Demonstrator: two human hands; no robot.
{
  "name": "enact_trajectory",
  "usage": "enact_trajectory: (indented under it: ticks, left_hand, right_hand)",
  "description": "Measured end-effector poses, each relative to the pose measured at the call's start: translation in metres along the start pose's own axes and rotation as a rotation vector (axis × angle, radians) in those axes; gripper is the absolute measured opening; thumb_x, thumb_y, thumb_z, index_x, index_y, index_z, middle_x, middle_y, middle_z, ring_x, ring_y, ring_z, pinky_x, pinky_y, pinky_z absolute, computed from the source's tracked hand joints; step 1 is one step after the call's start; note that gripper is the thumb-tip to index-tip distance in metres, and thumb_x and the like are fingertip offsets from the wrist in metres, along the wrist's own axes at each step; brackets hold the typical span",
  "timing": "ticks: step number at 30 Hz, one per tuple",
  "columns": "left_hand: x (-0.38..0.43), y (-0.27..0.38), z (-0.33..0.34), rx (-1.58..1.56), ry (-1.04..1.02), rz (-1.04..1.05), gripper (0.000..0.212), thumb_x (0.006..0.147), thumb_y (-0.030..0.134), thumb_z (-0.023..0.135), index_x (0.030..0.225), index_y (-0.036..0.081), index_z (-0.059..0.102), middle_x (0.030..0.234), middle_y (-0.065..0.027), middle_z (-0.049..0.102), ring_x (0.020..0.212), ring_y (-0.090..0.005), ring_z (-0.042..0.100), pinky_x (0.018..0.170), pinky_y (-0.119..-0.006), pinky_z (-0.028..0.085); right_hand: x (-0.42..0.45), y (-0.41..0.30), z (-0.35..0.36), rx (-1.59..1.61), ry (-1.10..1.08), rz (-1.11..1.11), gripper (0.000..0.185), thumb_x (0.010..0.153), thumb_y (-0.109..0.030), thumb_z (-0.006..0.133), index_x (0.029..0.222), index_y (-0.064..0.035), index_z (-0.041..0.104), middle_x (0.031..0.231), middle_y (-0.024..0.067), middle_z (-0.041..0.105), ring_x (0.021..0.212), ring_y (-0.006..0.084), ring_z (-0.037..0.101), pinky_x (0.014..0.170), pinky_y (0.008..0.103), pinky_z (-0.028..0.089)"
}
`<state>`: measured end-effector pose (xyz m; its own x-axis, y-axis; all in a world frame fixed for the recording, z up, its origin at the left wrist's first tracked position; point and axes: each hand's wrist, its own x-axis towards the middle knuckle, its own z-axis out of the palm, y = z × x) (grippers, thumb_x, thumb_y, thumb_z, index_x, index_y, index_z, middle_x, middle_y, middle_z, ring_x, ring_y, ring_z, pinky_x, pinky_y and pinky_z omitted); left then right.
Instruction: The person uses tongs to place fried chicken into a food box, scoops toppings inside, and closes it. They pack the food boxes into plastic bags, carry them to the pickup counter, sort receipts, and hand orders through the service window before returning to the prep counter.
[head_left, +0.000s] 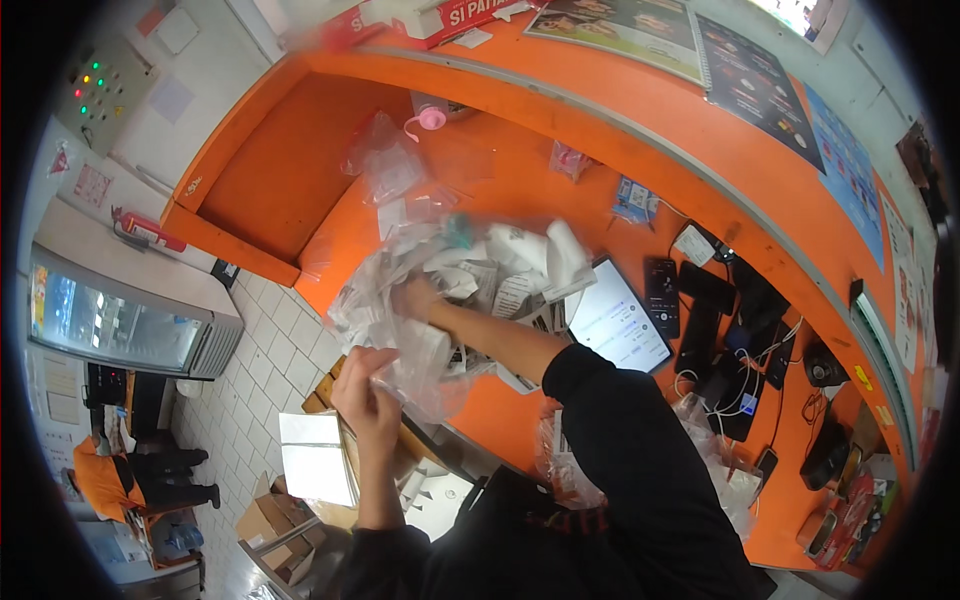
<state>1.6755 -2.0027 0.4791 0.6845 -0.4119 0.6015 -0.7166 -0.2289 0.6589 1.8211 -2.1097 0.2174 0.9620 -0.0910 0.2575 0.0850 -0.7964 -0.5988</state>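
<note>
A clear plastic bag (442, 390) lies spread on the orange counter (487, 409), full of crumpled white paper slips (517, 251) with printing on them. My right hand (416, 300) reaches down among the slips inside it, partly covered by the film and blurred, so its fingers cannot be made out. At the bag's near left edge, my left hand (367, 390) is raised with the film pinched at its fingers. A bit of teal material (459, 231) shows among the slips.
A lit tablet (619, 319) and a phone (661, 296) lie right of the bag, near tangled cables (739, 382). A raised orange ledge (600, 127) curves behind. Paper stacks (319, 457) and a cardboard box (281, 525) sit lower left. A person (112, 480) in orange is at far left.
</note>
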Motion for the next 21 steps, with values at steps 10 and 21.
enact_trajectory:
  ticks: [10, 21]
  left_hand:
    - [-0.007, -0.062, -0.005, -0.301, 0.247, -0.513, 0.016, 0.09, 0.013, 0.038, 0.094, 0.002, 0.05, 0.083, -0.0003, 0.049, 0.076, -0.0084, 0.046, 0.068, -0.02, 0.038]
    - [-0.038, -0.086, -0.005, -0.228, 0.409, -0.556, 0.017, 0.087, 0.019, 0.044, 0.094, 0.004, 0.05, 0.092, -0.0024, 0.046, 0.083, -0.0121, 0.046, 0.073, -0.026, 0.04]
  right_hand:
    - [-0.025, -0.071, -0.153, -0.112, -0.262, -0.146, 0.052, 0.072, -0.02, 0.059, 0.12, -0.0115, 0.043, 0.124, 0.0185, 0.035, 0.116, 0.0332, 0.03, 0.092, 0.05, 0.03]
    - [-0.129, 0.005, -0.309, 0.541, 0.348, 0.152, 0.018, 0.078, -0.013, 0.06, 0.09, 0.0008, 0.062, 0.075, 0.0123, 0.064, 0.07, 0.0182, 0.062, 0.066, 0.0276, 0.047]
